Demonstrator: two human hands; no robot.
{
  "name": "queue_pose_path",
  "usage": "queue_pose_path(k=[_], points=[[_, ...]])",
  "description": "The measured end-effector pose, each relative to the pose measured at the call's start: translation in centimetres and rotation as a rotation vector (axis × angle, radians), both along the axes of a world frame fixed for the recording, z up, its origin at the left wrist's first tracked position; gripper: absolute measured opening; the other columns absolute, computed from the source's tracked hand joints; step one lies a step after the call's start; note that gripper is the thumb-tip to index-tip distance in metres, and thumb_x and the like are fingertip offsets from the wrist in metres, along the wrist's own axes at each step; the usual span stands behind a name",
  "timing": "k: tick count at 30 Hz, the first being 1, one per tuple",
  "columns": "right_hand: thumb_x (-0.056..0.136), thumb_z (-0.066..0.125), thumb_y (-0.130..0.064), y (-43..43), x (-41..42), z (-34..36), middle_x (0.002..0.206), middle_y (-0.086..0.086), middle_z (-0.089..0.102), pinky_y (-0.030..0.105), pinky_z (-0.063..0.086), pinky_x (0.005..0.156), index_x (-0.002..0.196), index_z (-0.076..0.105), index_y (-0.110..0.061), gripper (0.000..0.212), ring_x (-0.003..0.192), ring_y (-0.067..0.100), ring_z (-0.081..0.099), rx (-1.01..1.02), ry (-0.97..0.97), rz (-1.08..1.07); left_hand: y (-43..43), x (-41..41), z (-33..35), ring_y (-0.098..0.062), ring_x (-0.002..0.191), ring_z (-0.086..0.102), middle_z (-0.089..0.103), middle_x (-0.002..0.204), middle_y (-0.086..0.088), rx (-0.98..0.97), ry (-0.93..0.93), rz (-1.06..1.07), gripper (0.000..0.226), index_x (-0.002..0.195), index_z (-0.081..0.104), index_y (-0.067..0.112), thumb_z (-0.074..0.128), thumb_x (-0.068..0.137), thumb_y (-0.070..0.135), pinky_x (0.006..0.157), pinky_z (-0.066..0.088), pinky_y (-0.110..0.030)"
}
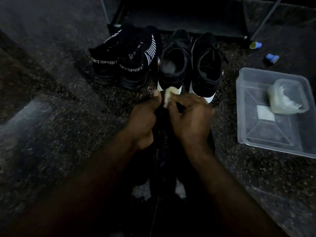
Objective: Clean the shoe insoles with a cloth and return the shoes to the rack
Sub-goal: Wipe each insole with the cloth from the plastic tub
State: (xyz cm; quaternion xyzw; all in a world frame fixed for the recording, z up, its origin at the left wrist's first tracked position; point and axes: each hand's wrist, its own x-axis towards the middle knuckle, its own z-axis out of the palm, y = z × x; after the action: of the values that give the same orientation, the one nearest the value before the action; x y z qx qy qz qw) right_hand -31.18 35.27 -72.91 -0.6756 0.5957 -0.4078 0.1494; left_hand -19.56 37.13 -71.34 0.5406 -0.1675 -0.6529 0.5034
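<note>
My left hand grips a dark insole that runs down between my forearms. My right hand pinches a small pale cloth against the insole's top end. Just beyond my hands stand two black sneakers with white soles, heels toward me. To their left is a pair of black knit shoes marked SPORT. The dark shoe rack stands behind the shoes at the top of the view.
A clear plastic tub lies on the speckled dark floor at the right, holding a small lidded container and a flat white piece. Two small blue-and-green objects lie near the rack's right leg.
</note>
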Motion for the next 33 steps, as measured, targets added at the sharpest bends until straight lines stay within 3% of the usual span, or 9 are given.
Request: queue_pose_path(k=[2, 5, 11, 15, 17, 20, 25, 29, 33], points=[[0.087, 0.063, -0.034, -0.2, -0.6, -0.2, 0.095, -0.001, 0.076, 0.050, 0.055, 0.080, 0.097, 0.081, -0.028, 0.021, 0.091, 0.027, 0.070, -0.003, -0.027, -0.069, 0.1, -0.4, -0.1, -0.030, 0.112, 0.072, 0.074, 0.120, -0.017, 0.001, -0.014, -0.008, 0.046, 0.124, 0.071, 0.006, 0.048, 0.107, 0.043, 0.100, 0.056, -0.045], [0.088, 0.062, -0.034, 1.0, 1.3, 0.4, 0.092, -0.001, 0.075, 0.049, 0.054, 0.078, 0.102, 0.082, -0.028, 0.025, 0.088, 0.027, 0.070, -0.016, -0.034, 0.067, 0.0, -0.2, 0.1, -0.026, 0.104, 0.074, 0.075, 0.117, -0.017, 0.019, -0.010, 0.025, 0.044, 0.122, 0.071, 0.005, 0.050, 0.107, 0.040, 0.088, 0.061, -0.035], [0.088, 0.066, -0.033, 0.2, -0.1, 0.0, 0.094, -0.001, 0.076, 0.049, 0.055, 0.078, 0.099, 0.082, -0.029, 0.020, 0.090, 0.027, 0.071, -0.014, -0.043, -0.061, 0.0, -0.1, 0.2, -0.027, 0.110, 0.073, 0.076, 0.116, -0.015, -0.010, -0.031, -0.005, 0.047, 0.123, 0.072, 0.006, 0.047, 0.107, 0.043, 0.096, 0.059, -0.038], [0.087, 0.063, -0.031, 1.5, 2.0, 0.5, 0.091, 0.000, 0.075, 0.046, 0.054, 0.076, 0.102, 0.082, -0.027, 0.025, 0.087, 0.027, 0.069, -0.020, -0.020, 0.118, -0.1, 0.5, -0.1, -0.028, 0.114, 0.070, 0.073, 0.119, -0.015, 0.010, 0.033, 0.002, 0.045, 0.119, 0.072, 0.009, 0.049, 0.106, 0.045, 0.096, 0.056, -0.037], [0.088, 0.063, -0.033, 0.7, 0.9, 0.1, 0.092, -0.002, 0.075, 0.048, 0.053, 0.078, 0.099, 0.081, -0.029, 0.022, 0.089, 0.027, 0.069, -0.019, 0.036, 0.075, -0.2, 0.5, 0.1, -0.029, 0.112, 0.071, 0.074, 0.120, -0.016, 0.012, 0.024, -0.017, 0.046, 0.121, 0.072, 0.009, 0.049, 0.106, 0.046, 0.094, 0.057, -0.039], [0.087, 0.062, -0.035, -0.6, -1.2, -0.7, 0.097, -0.002, 0.077, 0.051, 0.054, 0.082, 0.099, 0.082, -0.027, 0.024, 0.094, 0.027, 0.070, 0.025, -0.021, -0.085, -0.1, -0.2, 0.5, -0.027, 0.103, 0.075, 0.077, 0.111, -0.016, -0.007, -0.016, -0.030, 0.045, 0.115, 0.074, 0.008, 0.047, 0.107, 0.043, 0.085, 0.062, -0.036], [0.086, 0.063, -0.029, 1.8, 1.9, 0.4, 0.090, 0.000, 0.074, 0.045, 0.053, 0.075, 0.102, 0.082, -0.026, 0.025, 0.085, 0.029, 0.068, -0.061, -0.013, 0.104, -0.2, 0.4, 0.2, -0.020, 0.097, 0.074, 0.077, 0.106, -0.010, 0.021, 0.037, 0.037, 0.040, 0.114, 0.073, 0.008, 0.050, 0.107, 0.040, 0.075, 0.061, -0.027], [0.087, 0.064, -0.035, -0.2, -0.6, -0.5, 0.094, -0.001, 0.076, 0.048, 0.055, 0.078, 0.097, 0.082, -0.028, 0.022, 0.089, 0.028, 0.070, -0.038, 0.026, -0.055, 0.0, 0.3, 0.2, -0.028, 0.108, 0.074, 0.076, 0.115, -0.015, 0.017, -0.002, -0.039, 0.045, 0.121, 0.073, 0.008, 0.047, 0.107, 0.043, 0.091, 0.059, -0.039], [0.089, 0.073, -0.027, -1.0, -1.7, 0.1, 0.095, -0.013, 0.075, 0.032, 0.059, 0.084, 0.103, 0.082, -0.026, 0.017, 0.088, 0.003, 0.070, 0.149, -0.319, -0.074, -0.4, 0.2, 0.1, -0.033, 0.117, 0.069, 0.072, 0.124, -0.017, 0.020, 0.007, -0.071, 0.056, 0.129, 0.068, 0.007, 0.047, 0.105, 0.053, 0.105, 0.053, -0.048]])
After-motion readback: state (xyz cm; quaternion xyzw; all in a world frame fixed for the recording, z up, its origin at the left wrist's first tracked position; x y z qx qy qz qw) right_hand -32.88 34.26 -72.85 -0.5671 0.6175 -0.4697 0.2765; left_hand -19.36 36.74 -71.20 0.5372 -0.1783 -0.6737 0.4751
